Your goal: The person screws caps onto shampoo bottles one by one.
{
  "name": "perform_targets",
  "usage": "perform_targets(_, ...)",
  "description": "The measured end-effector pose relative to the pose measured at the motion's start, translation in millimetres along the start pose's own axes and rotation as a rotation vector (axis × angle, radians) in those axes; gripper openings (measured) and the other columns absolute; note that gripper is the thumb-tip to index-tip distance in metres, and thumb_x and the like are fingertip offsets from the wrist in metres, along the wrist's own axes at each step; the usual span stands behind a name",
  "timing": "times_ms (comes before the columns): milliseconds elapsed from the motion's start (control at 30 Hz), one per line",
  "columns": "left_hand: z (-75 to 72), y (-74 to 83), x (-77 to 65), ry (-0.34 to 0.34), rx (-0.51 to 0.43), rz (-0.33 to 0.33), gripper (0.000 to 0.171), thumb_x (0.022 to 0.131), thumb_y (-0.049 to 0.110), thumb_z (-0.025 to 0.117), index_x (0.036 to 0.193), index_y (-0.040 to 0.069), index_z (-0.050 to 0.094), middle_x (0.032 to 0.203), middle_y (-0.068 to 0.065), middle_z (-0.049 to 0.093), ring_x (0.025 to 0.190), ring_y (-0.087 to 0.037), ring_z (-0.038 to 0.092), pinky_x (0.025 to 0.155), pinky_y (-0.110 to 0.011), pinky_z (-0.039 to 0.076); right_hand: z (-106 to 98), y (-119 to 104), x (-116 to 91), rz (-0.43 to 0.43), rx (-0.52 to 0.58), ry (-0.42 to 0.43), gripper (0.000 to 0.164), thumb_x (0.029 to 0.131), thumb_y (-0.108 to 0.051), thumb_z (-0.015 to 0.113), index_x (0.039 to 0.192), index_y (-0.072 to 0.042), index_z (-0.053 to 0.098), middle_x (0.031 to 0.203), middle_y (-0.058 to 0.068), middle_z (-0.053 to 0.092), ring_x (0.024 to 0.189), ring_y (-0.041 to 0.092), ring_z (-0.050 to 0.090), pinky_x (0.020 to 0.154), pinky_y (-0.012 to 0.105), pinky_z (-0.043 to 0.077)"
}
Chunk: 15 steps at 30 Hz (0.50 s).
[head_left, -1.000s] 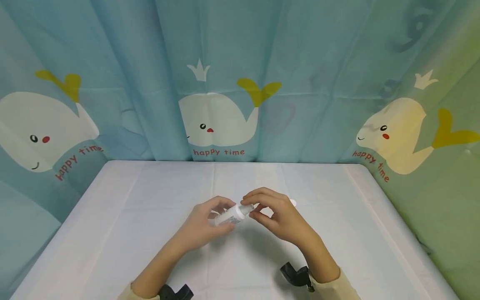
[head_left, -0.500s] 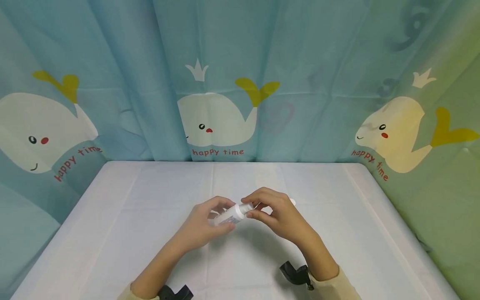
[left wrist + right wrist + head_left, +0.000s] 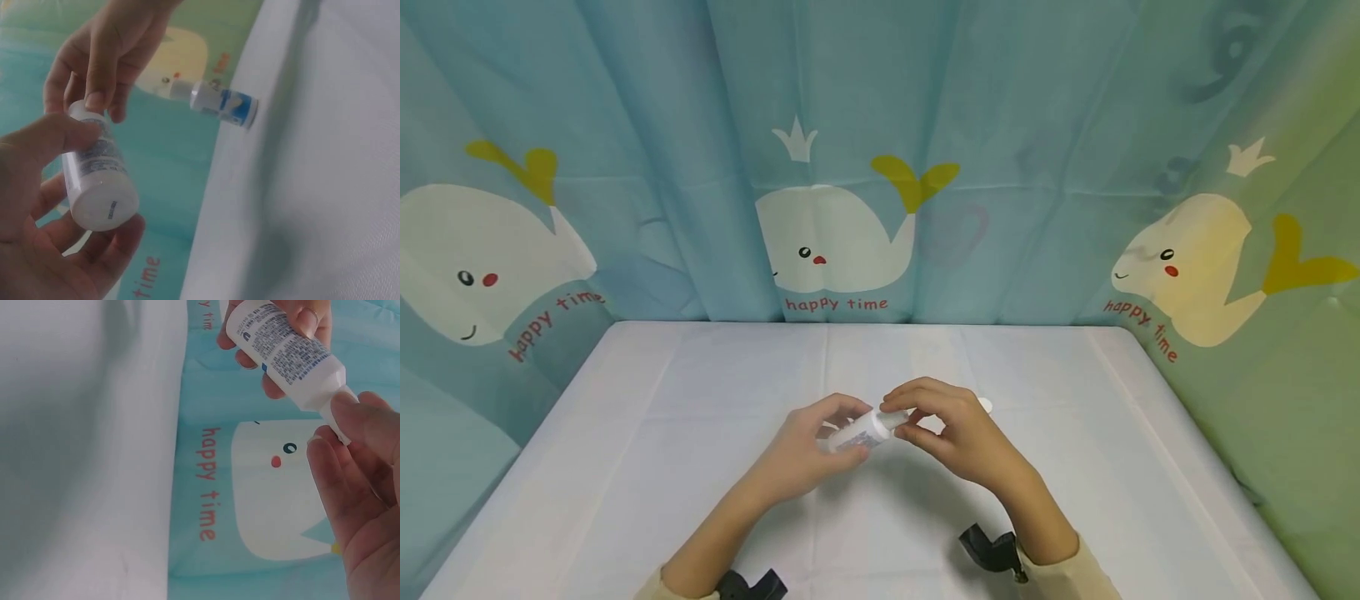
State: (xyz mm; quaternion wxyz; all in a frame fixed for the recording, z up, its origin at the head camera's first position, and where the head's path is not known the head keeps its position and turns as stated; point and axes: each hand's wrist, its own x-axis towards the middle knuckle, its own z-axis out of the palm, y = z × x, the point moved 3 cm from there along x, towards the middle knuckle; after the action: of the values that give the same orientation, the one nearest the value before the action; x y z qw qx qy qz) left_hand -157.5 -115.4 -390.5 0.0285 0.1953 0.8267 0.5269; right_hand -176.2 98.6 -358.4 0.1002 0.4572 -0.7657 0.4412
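Note:
A small white bottle [image 3: 854,432] with a printed label is held tilted above the table, its narrow top pointing up and to the right. My left hand [image 3: 808,446] grips its body; in the left wrist view the round base [image 3: 105,203] faces the camera and the thumb lies across the label. At the other end, my right hand [image 3: 951,425] pinches the narrow white cap [image 3: 337,415] between thumb and fingers. The label's dense blue print [image 3: 290,347] shows in the right wrist view.
A second white bottle [image 3: 225,103] with a blue label stands on the white-covered table [image 3: 700,467], mostly hidden behind the right hand in the head view. A blue-green curtain [image 3: 1000,100] with whale prints surrounds the table's back and sides.
The right hand's fingers shift slightly around the cap, uncovering and then covering part of it. The left hand and the bottle keep nearly the same place.

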Motion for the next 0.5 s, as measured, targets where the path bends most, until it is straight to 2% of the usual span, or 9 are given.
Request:
perform_targets(133,0.4,0.0,0.3,0.002,0.003,0.006,0.038,0.083,0.023,0.079,0.117,0.028,0.064,0.11,0.01,0.067,0.102,-0.017,0.059,0.091,-0.047,0.05,-0.5,-0.5,0.3,-0.004,0.005,0.001,0.029,0.086,0.002,0.074,0.112,-0.01,0.07,0.114,0.002,0.07,0.103,0.015,0.066,0.078,0.023,0.058)
perform_targets(500,0.7,0.0,1.0,0.019,0.017,-0.004,0.04,0.082,0.021,0.082,0.117,0.026,0.065,0.112,0.011,0.067,0.102,-0.016,0.059,0.092,-0.045,0.051,-1.2,0.9,0.1,0.045,0.006,-0.001,0.028,0.087,-0.008,0.075,0.114,-0.011,0.069,0.114,0.0,0.07,0.103,0.013,0.066,0.082,0.025,0.058)
